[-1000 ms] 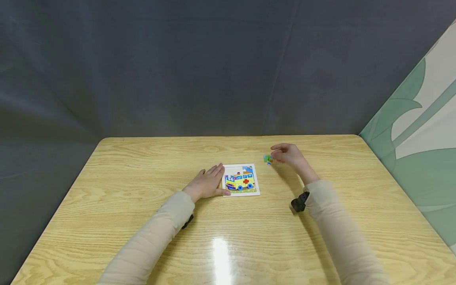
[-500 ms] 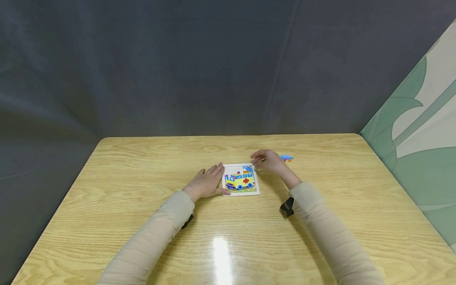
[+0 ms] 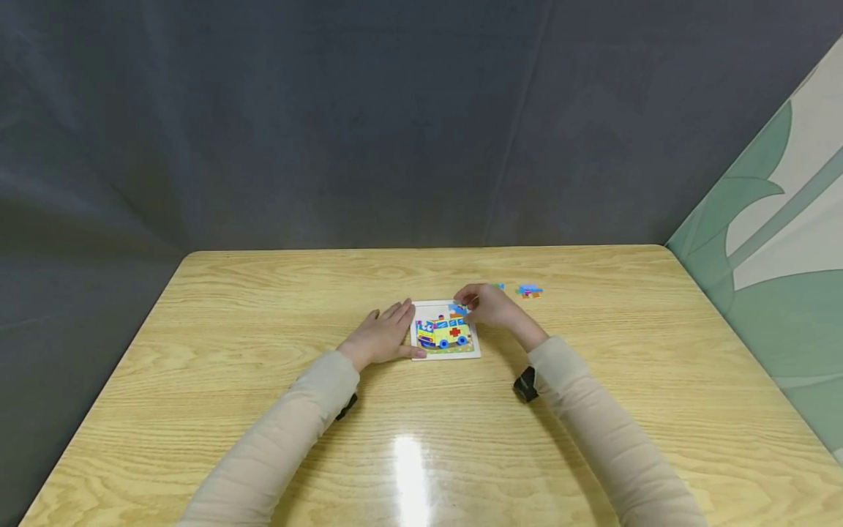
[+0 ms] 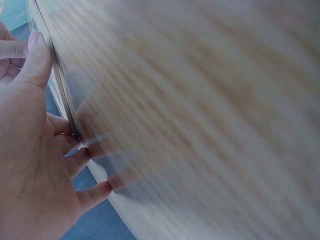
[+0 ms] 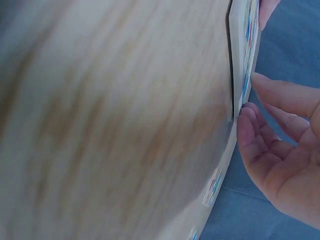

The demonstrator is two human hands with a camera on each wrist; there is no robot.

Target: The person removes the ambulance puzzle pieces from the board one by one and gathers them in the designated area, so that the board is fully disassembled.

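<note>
Ambulance jigsaw [image 3: 446, 339] lies right of the outspread left hand [image 3: 379, 341]; right hand [image 3: 492, 306] touches its far-right corner, grip unclear.

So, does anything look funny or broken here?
Nothing looks spilled or broken, but the white-framed yellow ambulance puzzle has a bare patch at its upper left, so the picture looks unfinished, and multicoloured puzzle pieces lie loose past its upper right corner.

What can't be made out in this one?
Whether the right hand holds a piece: the hand itself blocks this, head view.
Upper right corner of the puzzle frame: behind that hand, head view.
Full shape of one loose piece: behind that hand, head view.
Puzzle picture: seen edge-on, right wrist view.
Lower piece: cut by bottom edge, right wrist view.
</note>
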